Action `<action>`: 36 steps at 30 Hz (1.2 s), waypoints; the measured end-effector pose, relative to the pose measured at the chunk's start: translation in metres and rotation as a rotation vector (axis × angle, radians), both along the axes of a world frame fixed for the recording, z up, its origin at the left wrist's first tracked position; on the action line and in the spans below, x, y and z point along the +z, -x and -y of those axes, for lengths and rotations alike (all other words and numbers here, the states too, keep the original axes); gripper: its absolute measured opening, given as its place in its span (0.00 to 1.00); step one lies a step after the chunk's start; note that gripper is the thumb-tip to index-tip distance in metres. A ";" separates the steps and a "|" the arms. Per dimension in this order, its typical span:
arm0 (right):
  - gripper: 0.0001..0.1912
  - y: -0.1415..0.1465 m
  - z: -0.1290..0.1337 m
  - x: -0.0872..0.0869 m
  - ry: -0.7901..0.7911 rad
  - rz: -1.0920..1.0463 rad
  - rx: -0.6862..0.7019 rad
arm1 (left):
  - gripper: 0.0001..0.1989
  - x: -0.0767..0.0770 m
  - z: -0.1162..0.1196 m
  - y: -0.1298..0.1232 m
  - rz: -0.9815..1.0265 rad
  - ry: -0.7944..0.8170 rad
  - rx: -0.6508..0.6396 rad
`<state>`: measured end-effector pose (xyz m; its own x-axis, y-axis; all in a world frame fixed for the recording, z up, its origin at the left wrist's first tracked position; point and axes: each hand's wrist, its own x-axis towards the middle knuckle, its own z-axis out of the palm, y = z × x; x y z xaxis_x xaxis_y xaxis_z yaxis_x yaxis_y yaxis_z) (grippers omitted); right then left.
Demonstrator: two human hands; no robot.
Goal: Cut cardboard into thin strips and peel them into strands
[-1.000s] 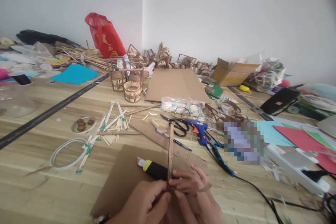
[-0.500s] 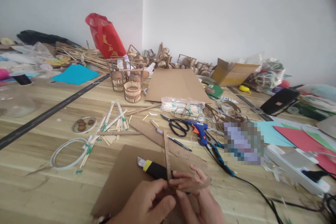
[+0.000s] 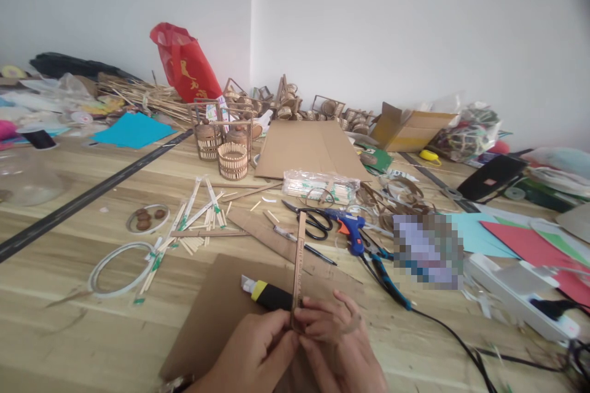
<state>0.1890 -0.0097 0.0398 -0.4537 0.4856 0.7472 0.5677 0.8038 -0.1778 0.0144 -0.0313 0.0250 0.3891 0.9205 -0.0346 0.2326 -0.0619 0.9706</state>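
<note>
Between my two hands is a narrow cardboard strip [image 3: 299, 258] with printed lettering, its long end pointing away from me. My left hand [image 3: 260, 347] pinches its near end between thumb and finger. My right hand [image 3: 338, 338] grips the same end from the other side, and a curled part of the strip appears to pass by its fingers. Just beyond my hands, a black and yellow utility knife [image 3: 271, 296] lies on a cardboard sheet [image 3: 207, 307], partly covered by the strip.
Scissors [image 3: 318, 221], a blue glue gun [image 3: 350, 230] and pliers [image 3: 389, 282] lie beyond my right hand. Chopsticks [image 3: 184, 215] and a white coil [image 3: 120, 270] are on the left. Small stick baskets [image 3: 233, 161] stand farther back. A power strip [image 3: 516, 295] sits at the right.
The strip's far end has swung slightly to the right and its printed face now turns more toward me. My hands have drawn closer together around its near end.
</note>
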 end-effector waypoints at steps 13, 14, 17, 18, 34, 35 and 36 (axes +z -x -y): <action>0.06 -0.007 0.005 -0.010 0.103 -0.003 -0.022 | 0.26 -0.002 0.002 -0.002 -0.034 0.078 -0.040; 0.06 -0.009 0.005 -0.012 0.114 0.006 -0.017 | 0.26 -0.002 0.002 -0.002 -0.033 0.086 -0.046; 0.05 -0.013 0.006 -0.017 0.150 0.021 -0.007 | 0.26 0.001 0.003 -0.001 -0.048 0.097 -0.043; 0.05 -0.013 0.006 -0.018 0.163 0.024 -0.016 | 0.25 0.003 0.003 -0.001 -0.060 0.096 -0.042; 0.09 -0.005 0.002 -0.012 0.051 -0.042 0.057 | 0.27 -0.007 0.000 0.002 -0.024 -0.011 -0.019; 0.09 -0.004 0.002 -0.011 0.040 -0.025 0.054 | 0.27 -0.007 0.000 0.001 -0.017 0.008 -0.019; 0.09 -0.004 0.002 -0.011 0.036 -0.009 0.052 | 0.27 -0.007 0.000 0.001 -0.011 0.029 -0.019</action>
<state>0.1928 -0.0118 0.0291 -0.4719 0.4882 0.7341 0.5237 0.8251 -0.2120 0.0135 -0.0315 0.0182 0.4057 0.9117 -0.0650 0.2422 -0.0386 0.9695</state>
